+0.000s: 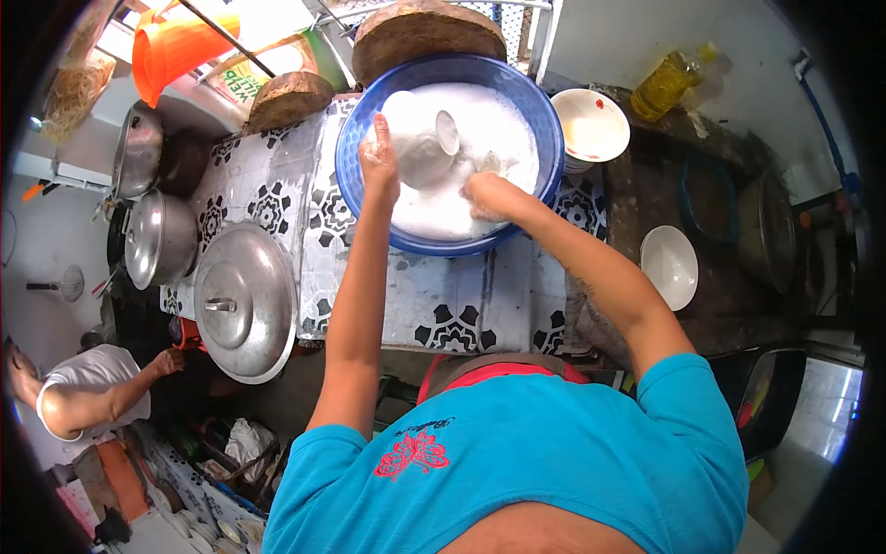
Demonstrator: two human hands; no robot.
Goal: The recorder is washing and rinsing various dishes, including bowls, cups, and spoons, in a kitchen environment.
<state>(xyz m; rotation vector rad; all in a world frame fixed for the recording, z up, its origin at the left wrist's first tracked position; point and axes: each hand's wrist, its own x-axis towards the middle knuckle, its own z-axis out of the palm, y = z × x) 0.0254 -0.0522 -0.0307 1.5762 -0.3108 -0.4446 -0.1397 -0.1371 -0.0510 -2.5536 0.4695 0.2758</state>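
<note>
A large blue plastic basin [550, 163] filled with white suds stands on the patterned tabletop before me. My left hand [379, 156] is at the basin's left side, thumb up, wet with foam, against a pale dish or pot [422, 163] that lies partly in the suds; its exact shape is hard to make out. A small whitish round-ended piece [447, 133], perhaps a ladle or cup, rises from the foam between my hands. My right hand [488, 196] reaches into the suds at the lower right with curled fingers, its fingertips hidden by foam.
Stacked white bowls [592, 131] stand right of the basin, a single white bowl [669, 268] nearer me. A bottle of yellow liquid [668, 86] is behind them. Left are a large metal lid [243, 301], metal pots [163, 239] and wooden slabs [291, 97]. Another person [97, 395] is at far left.
</note>
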